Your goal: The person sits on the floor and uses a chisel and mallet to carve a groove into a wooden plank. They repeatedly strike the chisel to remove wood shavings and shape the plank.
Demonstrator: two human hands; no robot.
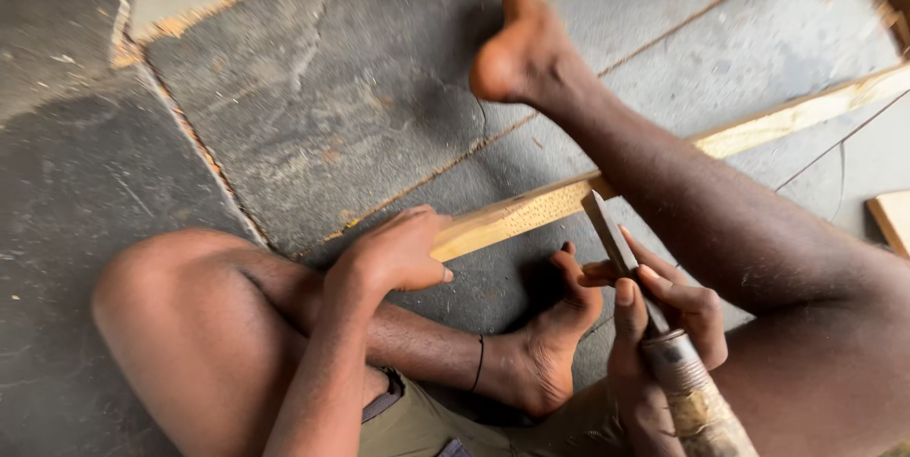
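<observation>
Two bare hands work over one long wooden strip (531, 212) that lies across the grey concrete floor (313, 97), passing under our right leg (720, 220). Our left hand (393, 253) is clamped on the near end of the strip, fingers curled over its top. Our right hand (654, 319) is closed around a chisel (616, 244), gripping low on the blade just above its metal ferrule and worn handle, the tip touching the strip's edge. Our left foot (555, 343) rests just beside the blade, below the strip.
</observation>
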